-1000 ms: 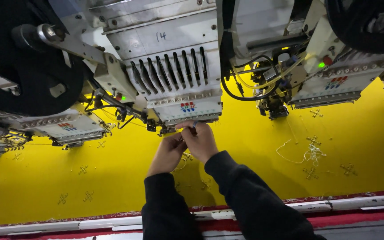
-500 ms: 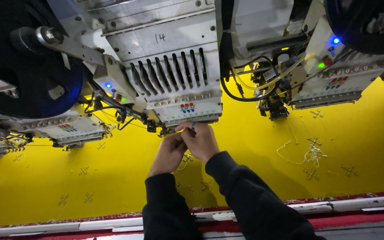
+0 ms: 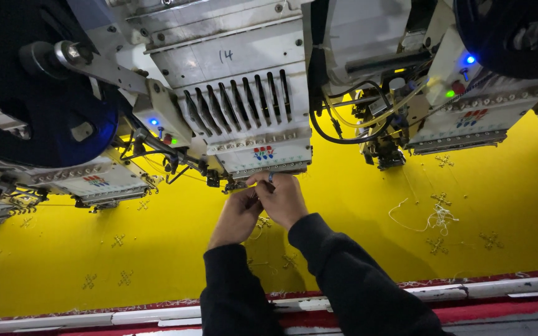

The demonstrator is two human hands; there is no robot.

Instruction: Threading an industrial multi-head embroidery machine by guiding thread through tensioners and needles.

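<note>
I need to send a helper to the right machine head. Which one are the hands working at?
Above the yellow cloth hangs a row of embroidery heads. Take the middle head, with dark slots down its front. Unlike its neighbours, it has the left hand and right hand together under its needle end.

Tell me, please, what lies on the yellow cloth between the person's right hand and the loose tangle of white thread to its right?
In the head view, only bare yellow cloth lies between the right hand and the white thread tangle.
</note>
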